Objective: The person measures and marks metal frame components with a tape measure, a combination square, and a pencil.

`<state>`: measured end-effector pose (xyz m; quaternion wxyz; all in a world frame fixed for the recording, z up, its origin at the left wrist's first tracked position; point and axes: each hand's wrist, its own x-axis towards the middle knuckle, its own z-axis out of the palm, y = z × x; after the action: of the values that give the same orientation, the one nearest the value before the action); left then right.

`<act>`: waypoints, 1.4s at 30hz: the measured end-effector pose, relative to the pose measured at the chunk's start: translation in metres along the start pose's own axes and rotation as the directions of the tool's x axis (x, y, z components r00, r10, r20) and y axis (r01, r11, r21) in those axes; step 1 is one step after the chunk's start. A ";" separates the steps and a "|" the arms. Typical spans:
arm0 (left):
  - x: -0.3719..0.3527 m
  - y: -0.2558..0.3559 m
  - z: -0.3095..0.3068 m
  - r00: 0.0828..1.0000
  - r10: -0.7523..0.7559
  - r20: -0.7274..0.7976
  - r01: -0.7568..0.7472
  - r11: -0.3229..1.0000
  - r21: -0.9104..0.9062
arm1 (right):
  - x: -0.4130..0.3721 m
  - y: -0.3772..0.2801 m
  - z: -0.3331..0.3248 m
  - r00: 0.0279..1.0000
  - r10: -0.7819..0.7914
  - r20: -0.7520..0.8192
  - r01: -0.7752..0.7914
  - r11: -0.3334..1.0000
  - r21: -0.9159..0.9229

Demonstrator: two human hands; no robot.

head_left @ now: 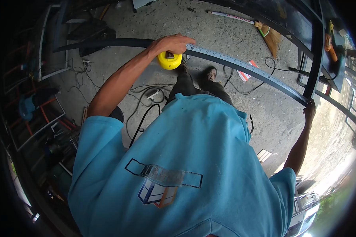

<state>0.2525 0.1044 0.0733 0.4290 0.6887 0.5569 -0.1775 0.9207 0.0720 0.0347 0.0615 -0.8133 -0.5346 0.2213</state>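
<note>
My left hand (172, 44) is closed around a yellow tape measure (169, 61), resting on a long dark metal bar (118, 42). Its index finger reaches along the bar. The silver blade (233, 61) is pulled out along the bar toward the right. Where the blade ends, at a corner of bar and dark frame post (315, 71), my right hand (310, 111) is closed at the tape's end. Its fingers are small and partly hidden there, so the exact grip is hard to make out.
Cables (146, 93) lie tangled on the concrete floor around my feet. A broom (269, 39) and a red-and-white packet (248, 71) are beyond the bar. Metal frames (47, 43) stand at left. An orange-handled tool (331, 49) rests on a surface at right.
</note>
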 end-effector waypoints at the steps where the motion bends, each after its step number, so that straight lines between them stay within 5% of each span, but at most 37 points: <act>1: -0.001 0.001 -0.001 1.000 -0.002 0.001 0.002 1.000 0.005 | 0.000 0.001 0.001 1.000 0.005 -0.012 -0.006 1.000 -0.021; 6: 0.005 -0.007 0.004 0.996 0.066 -0.052 -0.063 0.997 0.043 | -0.021 -0.025 0.006 0.991 0.082 -0.101 -0.082 0.997 0.004; 8: 0.007 -0.006 0.000 0.998 0.053 0.024 -0.053 0.998 0.016 | -0.026 -0.008 0.024 0.953 0.036 -0.301 -0.041 0.999 -0.011; 13: 0.012 -0.012 -0.001 0.991 0.134 0.007 -0.134 0.990 0.040 | -0.111 -0.053 0.096 0.876 0.376 -0.303 -0.225 0.873 0.432; 15: 0.015 -0.017 0.005 0.984 0.179 0.011 -0.179 0.982 0.056 | -0.161 -0.041 0.155 0.925 0.374 -0.069 -0.270 0.772 0.575; 16: 0.018 -0.024 0.011 0.972 0.233 -0.038 -0.229 0.969 0.088 | -0.192 -0.042 0.187 0.896 0.417 0.154 -0.415 0.660 0.627; 18: 0.023 -0.022 0.005 0.948 0.299 -0.106 -0.286 0.950 0.123 | -0.249 -0.073 0.232 0.684 0.415 0.600 -0.719 0.526 0.455; 21: 0.003 -0.002 -0.010 0.986 0.152 0.072 -0.157 0.985 0.077 | -0.272 -0.076 0.230 0.684 0.434 0.586 -0.720 0.532 0.447; 40: 0.018 -0.015 -0.002 0.982 0.178 0.070 -0.178 0.984 -0.004 | -0.237 -0.181 0.272 0.791 0.274 0.547 -0.605 0.484 0.632; 42: 0.017 -0.013 -0.004 0.983 0.164 0.080 -0.166 0.986 0.013 | -0.240 -0.194 0.277 0.880 0.167 0.445 -0.356 0.851 0.385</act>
<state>0.2451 0.1179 0.0579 0.4570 0.7292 0.4787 -0.1739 0.5604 -0.0994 -0.0772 0.1101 -0.7804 -0.3503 0.5061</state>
